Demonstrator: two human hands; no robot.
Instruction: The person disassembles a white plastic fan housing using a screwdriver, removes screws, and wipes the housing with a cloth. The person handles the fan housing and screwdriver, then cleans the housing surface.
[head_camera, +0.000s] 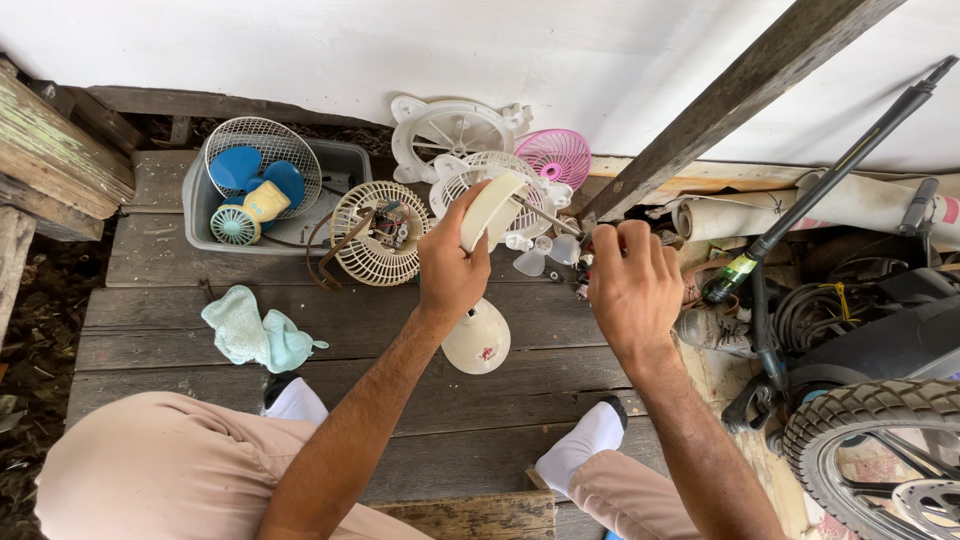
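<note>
My left hand (452, 268) grips a cream fan cover (490, 208) held up over the wooden floor (180, 335); my right hand (632, 280) clenches a screwdriver (545, 215) against it. The cover looks light, thin, brittle plastic, so I hold it by the rim

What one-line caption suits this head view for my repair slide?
Left hand holds a cream fan part, right hand a screwdriver, above fan grilles.

Bright, even daylight, soft shadows, sharp focus, wide-angle bending at the edges
</note>
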